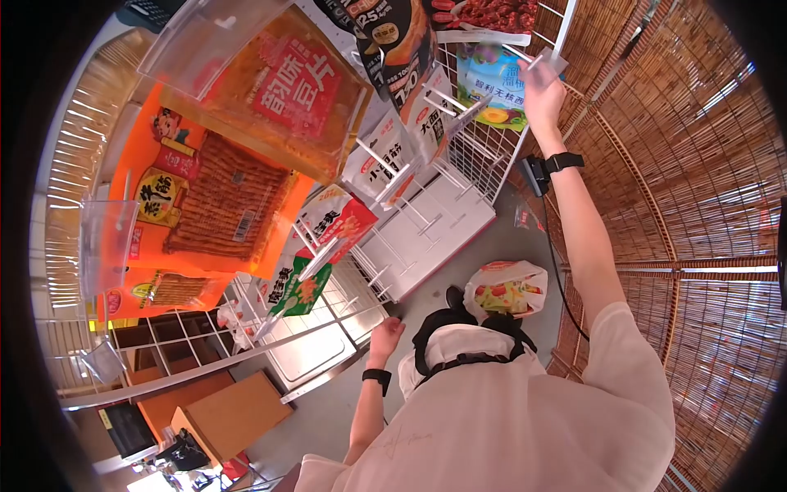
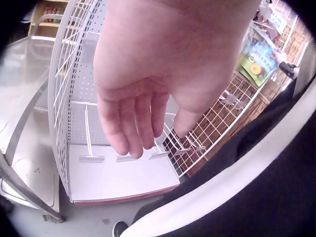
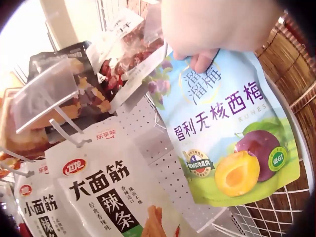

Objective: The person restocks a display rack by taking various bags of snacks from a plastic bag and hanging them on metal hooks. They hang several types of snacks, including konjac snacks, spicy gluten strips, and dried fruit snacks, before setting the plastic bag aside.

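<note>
My right hand (image 1: 543,105) is raised at the side grid of the rack, its fingers curled at the top edge of a blue and green bag of pitted prunes (image 3: 217,113). In the right wrist view the bag hangs upright below the hand (image 3: 217,24), its printed front facing the camera. A hanging hook with a clear price-tag holder (image 1: 551,61) is beside these fingers. Low in front of my body, my left hand (image 1: 385,338) hangs loosely curled with nothing in it. The left wrist view shows its fingers (image 2: 126,126) pointing down over the white bottom shelf (image 2: 123,173).
White bags of spicy strips (image 3: 106,182) hang left of the prunes, with a red snack bag (image 1: 492,16) above. Orange packs (image 1: 221,197) hang on the left. Several metal hooks (image 1: 393,176) stick out. A filled plastic bag (image 1: 507,289) stands on the floor near the woven blind (image 1: 697,164).
</note>
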### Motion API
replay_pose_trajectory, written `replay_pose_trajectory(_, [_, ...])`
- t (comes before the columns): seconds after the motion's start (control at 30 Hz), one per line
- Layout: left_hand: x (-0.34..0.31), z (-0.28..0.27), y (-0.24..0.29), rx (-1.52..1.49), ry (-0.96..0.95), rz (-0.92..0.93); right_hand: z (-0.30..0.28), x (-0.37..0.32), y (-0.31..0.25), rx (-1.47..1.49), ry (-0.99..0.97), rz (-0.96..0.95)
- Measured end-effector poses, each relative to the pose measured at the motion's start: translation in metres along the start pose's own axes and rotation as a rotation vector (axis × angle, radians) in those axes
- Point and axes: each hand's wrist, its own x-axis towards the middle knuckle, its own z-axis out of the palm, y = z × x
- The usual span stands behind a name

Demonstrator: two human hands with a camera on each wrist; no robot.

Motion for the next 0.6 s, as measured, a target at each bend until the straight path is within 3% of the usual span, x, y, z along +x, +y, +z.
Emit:
replay_pose_trajectory(0.27, [0.008,0.005,-0.006,0.001,-0.020,0.019,0.004,0.009,-0.005,-0.080,0.024,0.064])
replay_pose_trajectory(0.6, [0.006,0.009,-0.008,-0.048,-0.030,0.000,-0.008,0.027,0.004,-0.132,-0.220,0.172])
